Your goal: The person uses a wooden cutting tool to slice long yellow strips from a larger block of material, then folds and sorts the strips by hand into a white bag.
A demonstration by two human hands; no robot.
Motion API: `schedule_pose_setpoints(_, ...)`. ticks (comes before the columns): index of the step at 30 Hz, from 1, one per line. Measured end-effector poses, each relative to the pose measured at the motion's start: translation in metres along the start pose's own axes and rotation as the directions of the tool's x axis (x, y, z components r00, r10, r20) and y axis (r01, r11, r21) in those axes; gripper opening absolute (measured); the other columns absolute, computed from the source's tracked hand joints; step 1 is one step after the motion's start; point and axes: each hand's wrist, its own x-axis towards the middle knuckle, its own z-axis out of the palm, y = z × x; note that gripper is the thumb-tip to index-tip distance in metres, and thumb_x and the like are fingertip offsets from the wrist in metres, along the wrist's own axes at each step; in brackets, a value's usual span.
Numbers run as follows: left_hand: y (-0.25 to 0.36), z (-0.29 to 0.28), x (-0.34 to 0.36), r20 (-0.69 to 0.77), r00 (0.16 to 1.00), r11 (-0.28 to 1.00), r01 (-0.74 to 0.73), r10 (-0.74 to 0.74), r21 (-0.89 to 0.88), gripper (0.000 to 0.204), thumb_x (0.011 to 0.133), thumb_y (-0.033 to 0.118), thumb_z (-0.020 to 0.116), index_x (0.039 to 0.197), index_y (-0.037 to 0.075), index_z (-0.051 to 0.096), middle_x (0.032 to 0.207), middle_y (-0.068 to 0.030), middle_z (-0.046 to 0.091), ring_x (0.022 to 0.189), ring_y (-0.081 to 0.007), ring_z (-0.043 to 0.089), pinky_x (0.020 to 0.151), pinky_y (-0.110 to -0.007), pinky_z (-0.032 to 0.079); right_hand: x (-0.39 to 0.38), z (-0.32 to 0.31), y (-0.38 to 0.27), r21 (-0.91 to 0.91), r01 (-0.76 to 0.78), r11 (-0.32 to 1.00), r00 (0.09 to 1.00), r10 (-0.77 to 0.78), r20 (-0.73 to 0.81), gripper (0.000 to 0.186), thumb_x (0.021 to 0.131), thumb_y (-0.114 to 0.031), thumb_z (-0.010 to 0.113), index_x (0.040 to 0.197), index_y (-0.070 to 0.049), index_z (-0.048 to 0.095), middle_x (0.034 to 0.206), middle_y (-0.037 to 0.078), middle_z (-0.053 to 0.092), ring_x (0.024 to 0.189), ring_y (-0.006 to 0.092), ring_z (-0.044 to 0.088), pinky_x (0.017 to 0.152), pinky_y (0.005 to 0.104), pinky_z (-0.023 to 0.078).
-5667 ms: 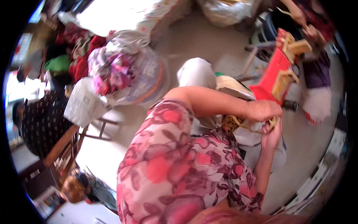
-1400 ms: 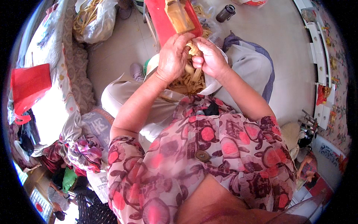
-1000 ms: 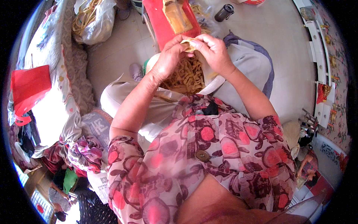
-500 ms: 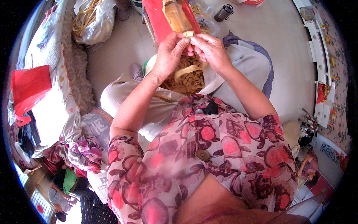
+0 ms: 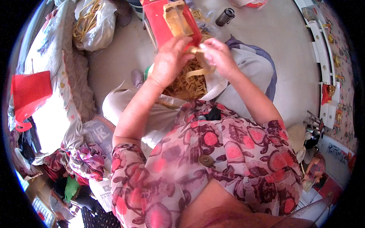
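Observation:
My left hand (image 5: pixel 172 62) and my right hand (image 5: pixel 219 57) are raised close together over my lap, both slightly blurred. Between their fingertips they pinch a narrow tan strip (image 5: pixel 195 50), folded or knotted where they grip it. A flat length of tan strip (image 5: pixel 198 72) hangs in a loop under my right hand. Below, between my knees, lies a heap of small folded tan pieces (image 5: pixel 186 89), in a pale cloth or bag whose edge shows at the right. My left hand partly hides the heap.
Just beyond my hands a red bench top (image 5: pixel 154 15) carries a yellowish, box-like block (image 5: pixel 176 19). A clear plastic bag of tan strips (image 5: pixel 95 26) sits at the far left, beside a cloth-covered bed (image 5: pixel 57 102). A dark lidded cup (image 5: pixel 225 17) stands on the floor at the far right.
My hands have drawn slightly apart and lower, the right one turning. The pale folded bit at the fingertips now shows as a stretched tan piece between them.

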Motion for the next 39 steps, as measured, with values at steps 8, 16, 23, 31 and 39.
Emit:
schedule_pose_setpoints(8, -0.009, 0.01, -0.011, 0.264, 0.964, 0.977, -0.03, -0.028, 0.213, 0.036, 0.079, 0.006, 0.049, 0.115, 0.012, 0.047, 0.096, -0.0116, 0.055, 0.083, -0.0339, 0.06, 0.068, -0.043, 0.05, -0.002, 0.011, 0.031, -0.237, -0.028, 0.971, 0.988, 0.063, 0.139, 0.023, 0.088, -0.024, 0.056, 0.077, -0.004, 0.051, 0.058, 0.001, 0.053, 0.052, 0.0068, 0.049, 0.047, 0.0224, 0.04)
schedule_pose_setpoints(16, -0.039, -0.006, 0.004, 0.023, 0.945, 0.917, -0.324, 0.328, 0.232, 0.015, 0.077, 0.021, 0.059, 0.087, 0.012, 0.053, 0.078, -0.0059, 0.054, 0.07, -0.0259, 0.058, 0.055, -0.038, 0.046, -0.032, 0.041, -0.01, -0.239, 0.193, 0.952, 0.965, -0.141, 0.22, 0.014, 0.09, -0.017, 0.054, 0.084, -0.004, 0.056, 0.062, -0.007, 0.045, 0.055, 0.0023, 0.04, 0.049, 0.0191, 0.032)
schedule_pose_setpoints(23, -0.046, 0.006, 0.004, 0.05, 0.97, 0.952, 0.241, -0.236, -0.189, 0.018, 0.087, 0.022, 0.055, 0.098, 0.008, 0.055, 0.069, -0.0034, 0.053, 0.058, -0.0181, 0.054, 0.052, -0.03, 0.044, 0.008, 0.026, -0.013, -0.437, 0.339, 0.833, 0.939, -0.325, 0.109, 0.017, 0.086, -0.018, 0.059, 0.079, -0.002, 0.062, 0.058, -0.004, 0.049, 0.055, 0.003, 0.043, 0.048, 0.0217, 0.035)
schedule_pose_setpoints(31, -0.04, -0.003, 0.021, 0.256, 0.808, 0.511, 0.546, -0.531, -0.664, 0.019, 0.091, 0.017, 0.053, 0.105, 0.006, 0.054, 0.072, 0.0035, 0.051, 0.058, -0.0045, 0.044, 0.051, -0.02, 0.038, 0.058, 0.003, -0.001, -0.441, 0.396, 0.805, 0.896, -0.444, -0.006, 0.019, 0.084, -0.019, 0.062, 0.08, 0.0, 0.062, 0.062, -0.003, 0.053, 0.057, 0.0036, 0.043, 0.05, 0.0221, 0.036)
schedule_pose_setpoints(39, -0.061, 0.002, 0.039, 0.032, 0.848, 0.748, 0.484, -0.529, -0.454, 0.018, 0.09, 0.02, 0.055, 0.103, 0.009, 0.058, 0.072, 0.0024, 0.057, 0.058, -0.0044, 0.048, 0.052, -0.021, 0.04, 0.073, 0.017, -0.021, -0.465, 0.404, 0.788, 0.891, -0.454, 0.005, 0.019, 0.088, -0.018, 0.057, 0.08, -0.001, 0.06, 0.062, -0.006, 0.05, 0.057, 0.002, 0.041, 0.05, 0.02, 0.034)
